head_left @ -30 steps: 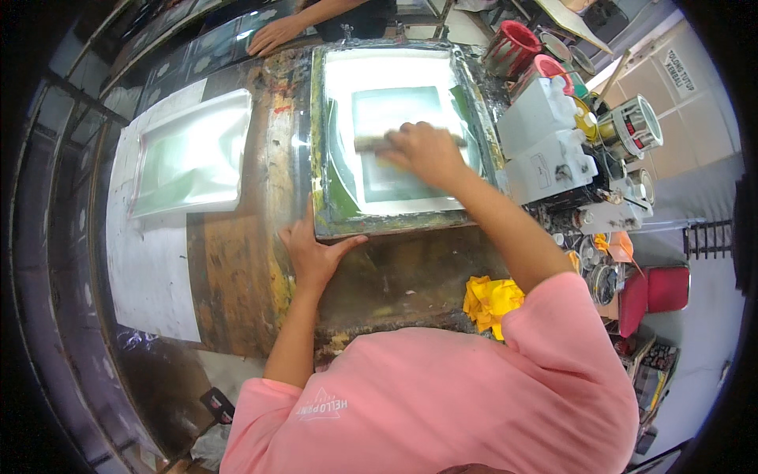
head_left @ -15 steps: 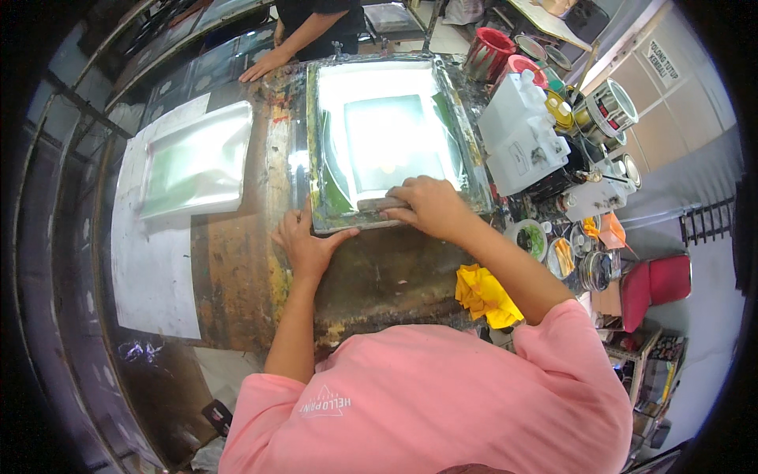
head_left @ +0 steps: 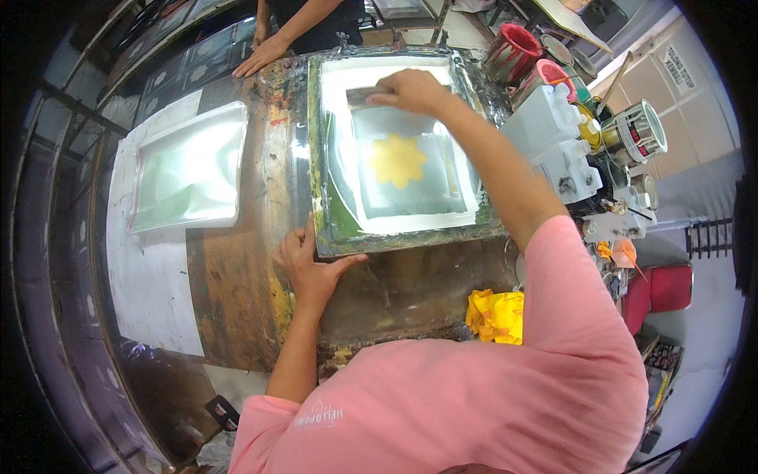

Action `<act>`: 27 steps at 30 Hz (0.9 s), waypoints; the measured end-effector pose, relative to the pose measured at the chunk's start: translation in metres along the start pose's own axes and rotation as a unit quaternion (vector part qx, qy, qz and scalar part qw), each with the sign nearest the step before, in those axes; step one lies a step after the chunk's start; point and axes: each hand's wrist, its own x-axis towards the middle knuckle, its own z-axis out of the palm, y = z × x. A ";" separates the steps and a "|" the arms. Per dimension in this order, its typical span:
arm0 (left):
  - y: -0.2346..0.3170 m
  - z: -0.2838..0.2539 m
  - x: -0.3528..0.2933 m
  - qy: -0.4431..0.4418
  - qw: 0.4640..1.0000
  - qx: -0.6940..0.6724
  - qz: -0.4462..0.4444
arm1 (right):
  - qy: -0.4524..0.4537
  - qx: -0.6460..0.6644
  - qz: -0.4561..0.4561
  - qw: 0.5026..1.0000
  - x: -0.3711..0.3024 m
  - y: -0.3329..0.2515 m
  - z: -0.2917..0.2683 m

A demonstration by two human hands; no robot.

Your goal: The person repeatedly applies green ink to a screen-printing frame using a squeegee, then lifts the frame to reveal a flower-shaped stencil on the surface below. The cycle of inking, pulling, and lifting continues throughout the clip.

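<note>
A screen printing frame [head_left: 410, 246] lies on the stained worktable, its mesh edged with white and green. A yellow flower shape [head_left: 397, 161] shows through the mesh's middle. At the far end of the mesh, my right hand [head_left: 414, 92] is closed around a squeegee [head_left: 362, 96]; only the squeegee's left part shows beside my fingers. My left hand [head_left: 306, 267] rests against the frame's near left corner, forefinger along the left side and thumb stretched along the near edge. It holds nothing.
Left of the frame, a shiny clear sheet [head_left: 189, 170] lies over white paper [head_left: 150, 292]. Paint cans [head_left: 513, 54] and white jugs [head_left: 545, 118] crowd the right side. A crumpled yellow cloth [head_left: 497, 316] sits near my right sleeve. Another person's hand [head_left: 260, 57] rests at the far edge.
My right hand has moved the squeegee from the frame's near end to its far end. The yellow flower shape now shows clearly. My left hand has stayed at the corner.
</note>
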 end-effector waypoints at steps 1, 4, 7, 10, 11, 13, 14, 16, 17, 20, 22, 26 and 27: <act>0.001 0.000 0.000 0.007 1.000 0.004 0.007 | 0.017 -0.006 -0.008 1.000 0.008 0.006 -0.001; 0.001 0.003 -0.002 0.003 0.994 -0.101 -0.035 | 0.103 -0.008 -0.024 0.994 0.008 0.010 0.007; -0.001 0.005 -0.003 0.006 0.996 -0.084 -0.012 | 0.110 -0.045 -0.001 0.993 -0.028 -0.011 0.025; -0.003 0.007 -0.004 0.015 0.998 -0.066 0.001 | 0.103 -0.054 -0.007 0.993 -0.087 -0.048 0.024; -0.004 0.007 -0.004 0.013 0.997 -0.070 -0.003 | 0.091 -0.059 -0.006 0.994 -0.111 -0.065 0.021; -0.003 0.005 -0.003 0.011 0.997 -0.079 -0.008 | 0.054 -0.050 0.008 0.997 -0.160 -0.100 0.010; -0.001 0.004 -0.003 0.008 0.997 -0.080 -0.011 | 0.027 -0.033 0.018 0.999 -0.181 -0.114 0.003; 0.007 -0.002 -0.001 0.000 0.997 -0.080 -0.017 | 0.034 -0.007 0.028 0.999 -0.212 -0.138 -0.012; 0.013 -0.005 0.001 0.000 0.984 -0.173 -0.035 | 0.038 0.009 0.032 0.999 -0.222 -0.146 -0.021; 0.036 -0.017 0.020 0.033 0.920 -0.383 -0.076 | 0.114 -0.020 -0.011 0.993 -0.226 -0.155 -0.055; 0.054 -0.027 0.036 0.100 0.882 -0.451 -0.097 | 0.243 -0.094 -0.032 0.965 -0.215 -0.157 -0.078; 0.061 -0.054 0.079 0.124 0.911 -0.393 -0.029 | 0.379 -0.141 -0.037 0.914 -0.162 -0.143 -0.132; 0.058 -0.056 0.085 0.134 0.924 -0.358 0.013 | 0.393 -0.138 -0.047 0.908 -0.153 -0.140 -0.142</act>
